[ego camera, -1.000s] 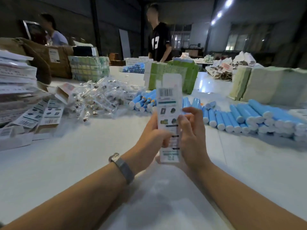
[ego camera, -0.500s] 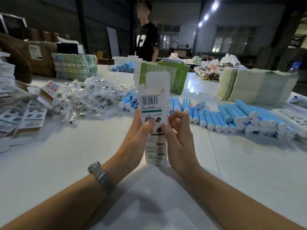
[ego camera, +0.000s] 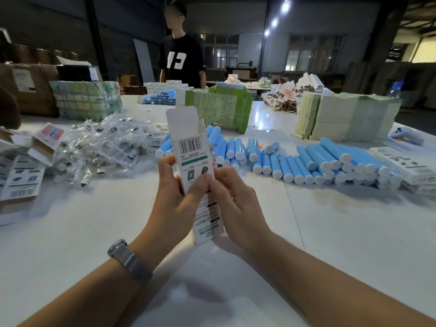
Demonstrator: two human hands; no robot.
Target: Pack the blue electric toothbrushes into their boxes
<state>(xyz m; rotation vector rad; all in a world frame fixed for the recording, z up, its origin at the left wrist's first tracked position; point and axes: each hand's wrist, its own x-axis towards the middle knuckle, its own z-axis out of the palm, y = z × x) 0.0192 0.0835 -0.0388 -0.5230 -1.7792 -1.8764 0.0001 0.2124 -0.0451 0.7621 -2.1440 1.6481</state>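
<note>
I held the box upright between both hands, top flap raised. My left hand pinched its left edge, thumb on the printed face; my right hand pinched the right edge. Squeezing both edges evenly seemed best for squaring it open. The toothbrushes lay beyond my right hand.

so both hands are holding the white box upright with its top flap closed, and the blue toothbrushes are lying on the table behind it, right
Not quite: the top flap is open, standing up above the box, as the head view shows. The rest holds: the left hand and right hand hold the box upright, and the blue toothbrushes lie on the table behind it.
</note>
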